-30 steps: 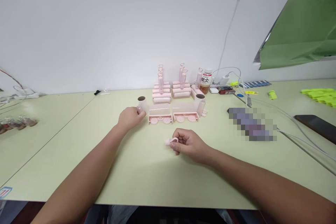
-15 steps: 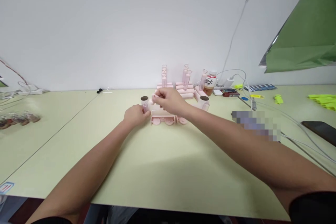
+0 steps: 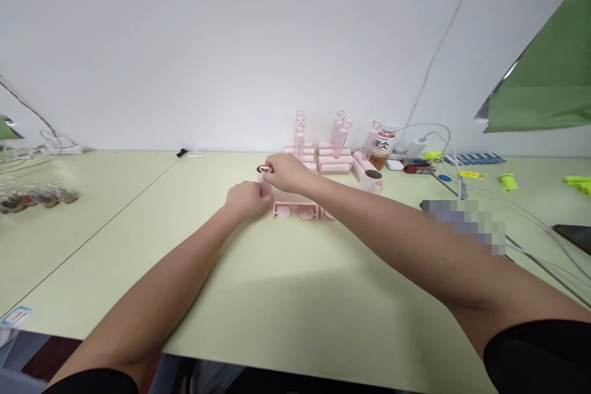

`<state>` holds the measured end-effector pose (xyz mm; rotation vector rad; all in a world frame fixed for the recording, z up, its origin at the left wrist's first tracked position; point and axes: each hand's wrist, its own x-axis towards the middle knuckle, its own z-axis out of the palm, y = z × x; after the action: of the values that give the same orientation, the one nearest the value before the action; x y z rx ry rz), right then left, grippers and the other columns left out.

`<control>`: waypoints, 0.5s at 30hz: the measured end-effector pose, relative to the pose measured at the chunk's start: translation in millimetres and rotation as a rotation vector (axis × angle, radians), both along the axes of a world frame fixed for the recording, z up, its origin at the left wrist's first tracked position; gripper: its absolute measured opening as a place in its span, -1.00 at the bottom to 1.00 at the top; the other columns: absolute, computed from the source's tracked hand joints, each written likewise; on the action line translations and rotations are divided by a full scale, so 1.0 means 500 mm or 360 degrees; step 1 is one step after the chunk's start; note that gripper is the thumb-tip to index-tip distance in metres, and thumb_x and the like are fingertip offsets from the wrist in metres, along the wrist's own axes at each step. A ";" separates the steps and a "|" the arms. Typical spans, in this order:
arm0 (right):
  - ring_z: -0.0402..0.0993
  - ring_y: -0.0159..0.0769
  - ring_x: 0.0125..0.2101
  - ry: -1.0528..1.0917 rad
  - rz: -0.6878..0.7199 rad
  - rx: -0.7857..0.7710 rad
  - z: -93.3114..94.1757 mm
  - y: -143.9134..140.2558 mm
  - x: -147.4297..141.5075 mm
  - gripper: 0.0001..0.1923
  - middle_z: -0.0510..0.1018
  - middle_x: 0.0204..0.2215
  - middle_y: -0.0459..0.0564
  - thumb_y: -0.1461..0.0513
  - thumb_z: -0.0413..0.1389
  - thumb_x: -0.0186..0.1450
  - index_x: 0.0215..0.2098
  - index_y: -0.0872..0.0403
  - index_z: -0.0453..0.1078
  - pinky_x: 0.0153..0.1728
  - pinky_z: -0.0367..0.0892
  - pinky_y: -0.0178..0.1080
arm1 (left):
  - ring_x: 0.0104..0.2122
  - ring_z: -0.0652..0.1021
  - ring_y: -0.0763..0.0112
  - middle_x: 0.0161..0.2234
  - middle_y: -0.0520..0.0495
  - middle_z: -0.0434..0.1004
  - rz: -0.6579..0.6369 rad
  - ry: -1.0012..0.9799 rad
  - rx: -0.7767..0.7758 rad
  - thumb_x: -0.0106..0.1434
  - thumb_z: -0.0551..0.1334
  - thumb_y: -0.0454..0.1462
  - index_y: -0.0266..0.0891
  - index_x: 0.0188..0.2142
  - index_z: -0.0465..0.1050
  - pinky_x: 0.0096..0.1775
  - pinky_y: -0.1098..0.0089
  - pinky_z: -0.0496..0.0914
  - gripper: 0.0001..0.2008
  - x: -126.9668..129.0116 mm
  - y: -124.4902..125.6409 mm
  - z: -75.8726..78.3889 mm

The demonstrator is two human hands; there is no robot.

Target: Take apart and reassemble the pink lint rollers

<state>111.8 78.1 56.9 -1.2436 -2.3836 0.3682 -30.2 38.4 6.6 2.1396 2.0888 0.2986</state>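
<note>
My left hand [image 3: 249, 199] is closed around a small clear pink tube [image 3: 264, 186] standing at the table's middle. Just above it, my right hand [image 3: 289, 172] pinches a pale pink heart-topped cap [image 3: 265, 169] at the tube's mouth; whether the cap is seated I cannot tell. Behind the tube shows part of a dark-topped roll, mostly hidden. Below my right hand lies a pink piece with round wheel-like discs [image 3: 296, 211]. Under my right forearm, a second white roll [image 3: 372, 180] with a dark top stands beside another clear tube.
Several capped heart-topped tubes [image 3: 342, 138] stand among pink rounded blocks [image 3: 335, 165] near the wall. To their right are a brown bottle [image 3: 383, 149], a small dark red box [image 3: 418, 167], cables and yellow-green pieces [image 3: 508, 182]. Small filled bottles [image 3: 41, 197] lie at far left.
My right hand has brought the pink heart-topped cap down to the tube in my left hand. The left hand keeps its hold. The view has shifted slightly left.
</note>
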 end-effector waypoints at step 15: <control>0.44 -0.29 -0.41 0.0260 -0.0098 -0.0139 -0.005 -0.085 0.041 -0.67 0.56 -0.42 -0.07 0.14 0.05 0.32 0.03 0.06 0.33 -0.48 0.12 -0.31 | -0.41 0.57 0.20 -0.40 -0.15 0.60 -0.0031 0.0059 -0.0117 0.19 0.07 -0.01 -0.18 -0.48 0.44 -0.45 0.37 0.23 -0.66 -0.003 0.002 -0.007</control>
<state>132.2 35.4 54.6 -1.2703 -2.2075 0.5385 -31.8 39.5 3.0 2.1380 2.0638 0.1784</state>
